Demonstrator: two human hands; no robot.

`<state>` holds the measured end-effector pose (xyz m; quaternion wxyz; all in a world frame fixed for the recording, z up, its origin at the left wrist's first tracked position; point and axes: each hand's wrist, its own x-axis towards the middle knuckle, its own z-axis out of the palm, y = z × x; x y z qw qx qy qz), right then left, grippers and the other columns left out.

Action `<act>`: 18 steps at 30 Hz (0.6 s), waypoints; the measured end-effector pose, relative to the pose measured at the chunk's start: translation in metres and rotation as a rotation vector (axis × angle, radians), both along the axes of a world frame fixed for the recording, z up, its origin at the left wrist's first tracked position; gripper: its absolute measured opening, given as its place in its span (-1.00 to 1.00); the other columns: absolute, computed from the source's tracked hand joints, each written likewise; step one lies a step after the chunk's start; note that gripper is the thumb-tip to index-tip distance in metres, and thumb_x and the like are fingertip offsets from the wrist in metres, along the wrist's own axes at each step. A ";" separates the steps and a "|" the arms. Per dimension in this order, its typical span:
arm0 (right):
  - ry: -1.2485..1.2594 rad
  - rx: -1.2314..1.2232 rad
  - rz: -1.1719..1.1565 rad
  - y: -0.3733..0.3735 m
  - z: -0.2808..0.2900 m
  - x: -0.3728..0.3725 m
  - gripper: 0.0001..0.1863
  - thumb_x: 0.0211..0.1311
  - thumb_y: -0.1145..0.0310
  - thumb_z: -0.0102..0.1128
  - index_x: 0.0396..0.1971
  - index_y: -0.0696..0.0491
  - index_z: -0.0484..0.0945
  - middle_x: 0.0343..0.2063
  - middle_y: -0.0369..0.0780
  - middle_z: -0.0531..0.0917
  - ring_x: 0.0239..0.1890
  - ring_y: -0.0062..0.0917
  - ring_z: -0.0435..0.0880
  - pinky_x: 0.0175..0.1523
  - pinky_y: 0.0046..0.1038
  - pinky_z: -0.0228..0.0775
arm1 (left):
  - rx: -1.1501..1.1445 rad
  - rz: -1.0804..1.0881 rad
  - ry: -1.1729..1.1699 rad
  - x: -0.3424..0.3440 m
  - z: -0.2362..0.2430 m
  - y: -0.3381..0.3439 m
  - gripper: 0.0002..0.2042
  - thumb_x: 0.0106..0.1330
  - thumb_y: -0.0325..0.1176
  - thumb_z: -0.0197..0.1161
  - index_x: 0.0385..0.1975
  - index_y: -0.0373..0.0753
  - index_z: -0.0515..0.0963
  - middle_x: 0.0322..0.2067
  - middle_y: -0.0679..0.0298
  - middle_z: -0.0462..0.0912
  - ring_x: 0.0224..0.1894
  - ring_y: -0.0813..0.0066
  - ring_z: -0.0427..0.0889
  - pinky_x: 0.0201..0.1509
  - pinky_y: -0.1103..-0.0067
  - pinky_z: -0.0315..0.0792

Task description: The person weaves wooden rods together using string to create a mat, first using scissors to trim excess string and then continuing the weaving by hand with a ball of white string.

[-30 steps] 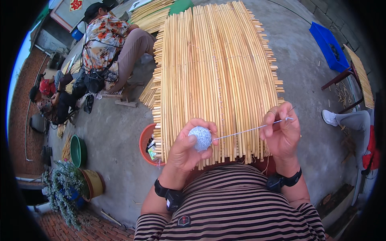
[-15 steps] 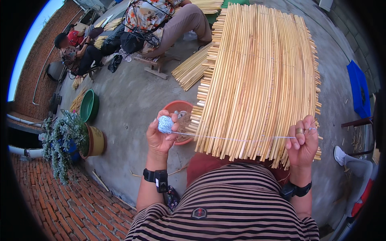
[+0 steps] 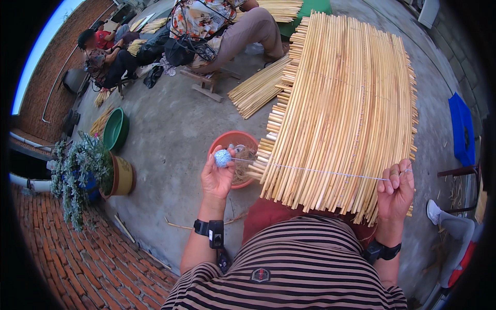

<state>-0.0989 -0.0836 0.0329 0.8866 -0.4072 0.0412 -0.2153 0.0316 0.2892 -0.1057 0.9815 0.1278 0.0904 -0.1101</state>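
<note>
Thread (image 3: 310, 169) straight across reed mat (image 3: 341, 103)

Left hand (image 3: 216, 180): fingers curled round a pale blue ball (image 3: 222, 158), which shows against the orange tub (image 3: 243, 136), left of the reed mat. Right hand (image 3: 396, 192): fingers pinched on the thread by the reed mat's near right corner. Thread runs from ball to right hand over the mat's near end. Beyond, a person (image 3: 243, 44) in a flowered shirt (image 3: 190, 21) sits on a low wooden stool (image 3: 208, 86); more reeds (image 3: 258, 89) lie between stool and mat

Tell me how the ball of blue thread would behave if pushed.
The ball of blue thread would probably roll, being nearly round. It is likely light, since it looks like wound thread. Its strand, stretched to the right hand, might unwind.
</note>
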 end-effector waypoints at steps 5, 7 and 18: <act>0.007 -0.068 0.033 0.002 -0.002 -0.001 -0.80 0.30 0.31 0.03 -0.35 0.07 0.25 -0.70 -0.34 0.34 -0.69 -0.65 0.33 -0.56 -0.53 0.46 | 0.000 0.103 0.056 0.006 -0.025 -0.006 -0.70 0.19 -0.51 0.19 -0.07 -0.36 0.39 -0.06 -0.04 0.46 0.04 0.06 0.46 0.09 0.37 0.49; 0.021 -0.094 0.047 0.002 -0.002 -0.002 -0.80 0.29 0.30 0.04 -0.35 0.08 0.25 -0.70 -0.33 0.33 -0.69 -0.65 0.33 -0.56 -0.53 0.47 | 0.021 0.154 0.105 0.008 -0.030 -0.009 -0.72 0.22 -0.45 0.19 -0.10 -0.37 0.40 -0.07 -0.04 0.46 0.02 0.09 0.48 0.05 0.38 0.52; 0.174 -0.458 0.291 0.014 -0.007 -0.013 -0.76 0.26 0.27 0.08 -0.39 0.11 0.28 -0.67 -0.27 0.45 -0.66 -0.60 0.47 -0.43 -0.46 0.53 | 0.084 0.201 0.411 0.028 -0.046 0.018 -0.67 0.34 -0.21 0.05 -0.10 -0.38 0.31 -0.17 0.00 0.50 -0.23 0.20 0.62 -0.28 0.52 0.65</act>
